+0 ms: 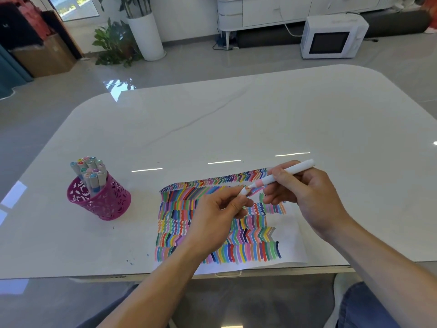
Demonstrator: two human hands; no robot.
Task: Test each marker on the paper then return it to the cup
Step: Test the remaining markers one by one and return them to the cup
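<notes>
A sheet of paper (pixel 289 235) covered in rows of coloured strokes lies at the table's near edge. Above it my right hand (pixel 307 192) grips a white marker (pixel 293 171) with a pink band, its tip pointing left. My left hand (pixel 217 211) pinches the marker's white cap (pixel 243 191) right at that tip. A magenta perforated cup (pixel 101 200) stands to the left on the table, holding several capped markers (pixel 91 172).
The white glossy table (pixel 212 119) stretches far beyond the paper. On the floor behind it stand a white microwave (pixel 331 36), a white cabinet, potted plants (pixel 118 41) and a cardboard box. My knees show below the table edge.
</notes>
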